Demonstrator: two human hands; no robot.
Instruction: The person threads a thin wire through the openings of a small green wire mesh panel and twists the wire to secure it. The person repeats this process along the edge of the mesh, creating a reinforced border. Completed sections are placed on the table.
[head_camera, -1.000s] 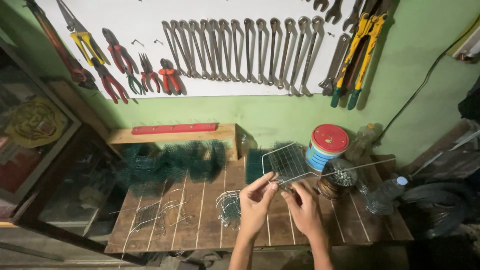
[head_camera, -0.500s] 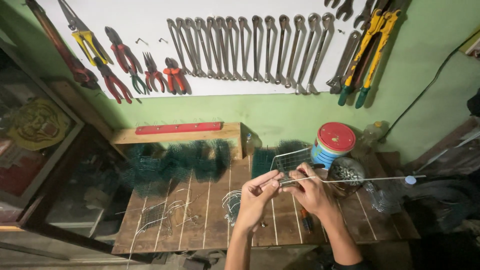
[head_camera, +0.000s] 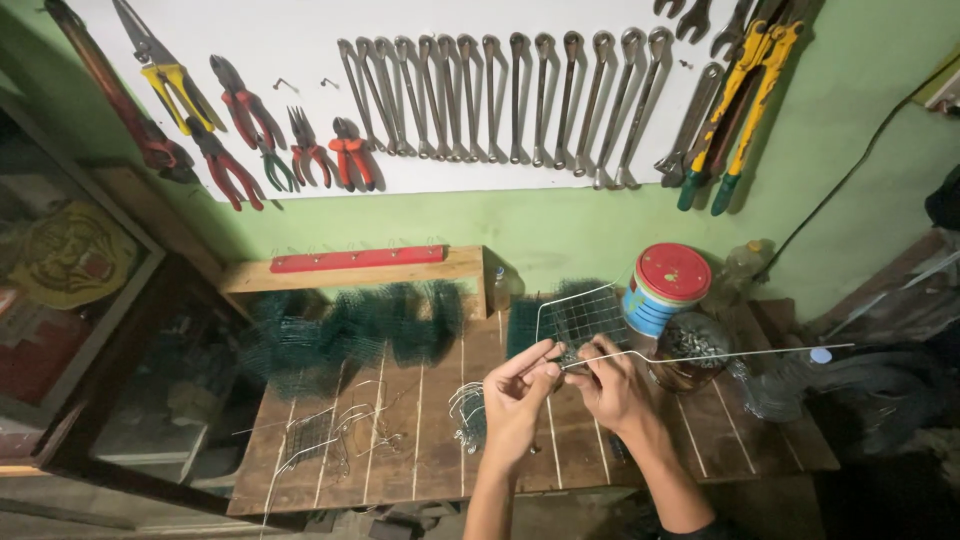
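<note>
1. You are working at the centre of the frame, just below the middle: your left hand (head_camera: 520, 395) is pinching its thumb and fingertips together on the near edge of a small silver wire mesh panel (head_camera: 580, 318), where a long straight wire (head_camera: 720, 354) meets it.

2. Your right hand (head_camera: 612, 388) is closing around that same wire just right of the joint; its fingers are curled over, so you are clamping the wire, though the exact grip is partly hidden.

3. The wire is running from your hands out toward the right edge of the frame and is ending in a small pale tip. It is staying straight along its whole visible length, so by my judgement the bending or tying is only beginning at the mesh end.

4. The mesh panel is standing tilted above the wooden table (head_camera: 400, 460), in front of the red-lidded tin (head_camera: 665, 285).

5. Bent wire pieces (head_camera: 340, 435) are lying at lower left and a wire bundle (head_camera: 468, 412) is sitting beside your left hand, suggesting some parts are already shaped.

6. A dark green mesh pile (head_camera: 350, 330) is waiting at centre left, seemingly untouched.
</note>
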